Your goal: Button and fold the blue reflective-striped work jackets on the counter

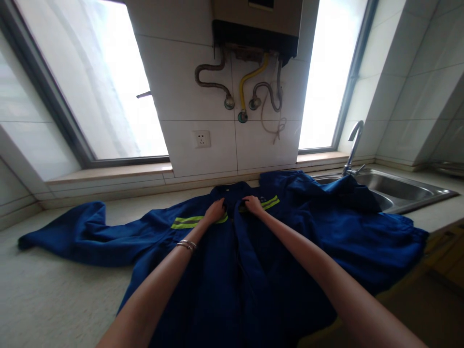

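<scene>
A dark blue work jacket (210, 270) with yellow-green reflective strips lies spread over the counter, its front parted a little down the middle. My left hand (216, 211) grips the left front edge just below the collar, at the end of the strip. On the opposite edge, my right hand (253, 205) pinches the fabric beside the other strip. One sleeve (83, 237) stretches out to the left. More blue cloth (348, 227) is bunched at the right, partly over the sink's edge. A bracelet circles my left wrist.
The pale countertop (54, 290) runs along a tiled wall. A steel sink (402, 186) with a faucet (353, 145) stands at the right. A water heater (257, 29) with hoses hangs above, near a wall socket (201, 139) and two windows.
</scene>
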Motion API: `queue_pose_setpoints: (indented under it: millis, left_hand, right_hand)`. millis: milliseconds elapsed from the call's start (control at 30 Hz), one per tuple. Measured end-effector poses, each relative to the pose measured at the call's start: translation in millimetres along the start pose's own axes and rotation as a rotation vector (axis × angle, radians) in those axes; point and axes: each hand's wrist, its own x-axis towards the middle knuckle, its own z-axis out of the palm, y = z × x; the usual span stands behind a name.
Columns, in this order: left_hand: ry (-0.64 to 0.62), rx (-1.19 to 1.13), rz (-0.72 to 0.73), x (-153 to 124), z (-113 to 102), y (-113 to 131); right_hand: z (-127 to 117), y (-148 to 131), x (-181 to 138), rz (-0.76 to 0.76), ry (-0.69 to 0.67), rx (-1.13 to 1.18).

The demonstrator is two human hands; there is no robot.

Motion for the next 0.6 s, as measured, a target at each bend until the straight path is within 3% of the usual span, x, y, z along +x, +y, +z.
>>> queue_pose_setpoints:
  millis: [133,333,433,600]
  left_hand:
    - [-0.013,0.012,0.014,-3,7,0]
    - [-0.024,-0.032,0.017,-1,11,-5]
    - [-0.02,-0.075,0.015,1,13,-7]
    - [0.007,-0.188,-0.011,8,14,-5]
  right_hand:
    - [-5,-7,-6,-0.055,0.032,0.007]
    - [-10,-19,-24,-0.316,0.0,-0.113]
    - [-12,-24,-29,-0.274,-0.066,-0.169]
    - [-10,-40,-15,-0.081,-0.156,-0.101]
